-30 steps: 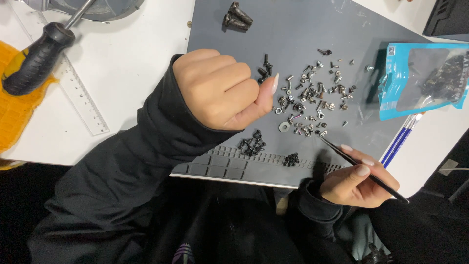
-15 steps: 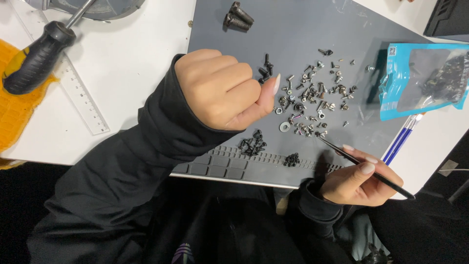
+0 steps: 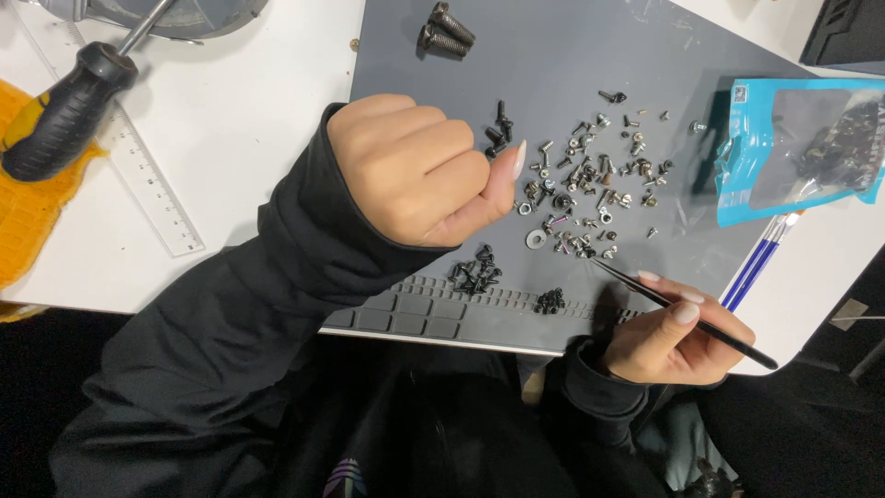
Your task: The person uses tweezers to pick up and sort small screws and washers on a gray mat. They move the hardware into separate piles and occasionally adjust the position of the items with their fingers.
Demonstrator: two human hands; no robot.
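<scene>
Left hand [image 3: 419,171] was raised in mid-frame, fingers curled into loose fist, knuckles up, thumb extended rightward with long pale nail visible; nothing seen inside fist. Left forearm in black sleeve ran diagonally from lower left, cuff at wrist. Right hand [image 3: 668,337] sat low at lower right, palm partly up, thumb and forefinger pinched in closed grip on thin black tweezers [image 3: 682,314]. Right wrist in black cuff.

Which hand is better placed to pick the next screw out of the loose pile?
Probably the right hand: its fingers hold black tweezers whose tip points at the edge of the screw pile. The left hand is a closed fist.
</scene>
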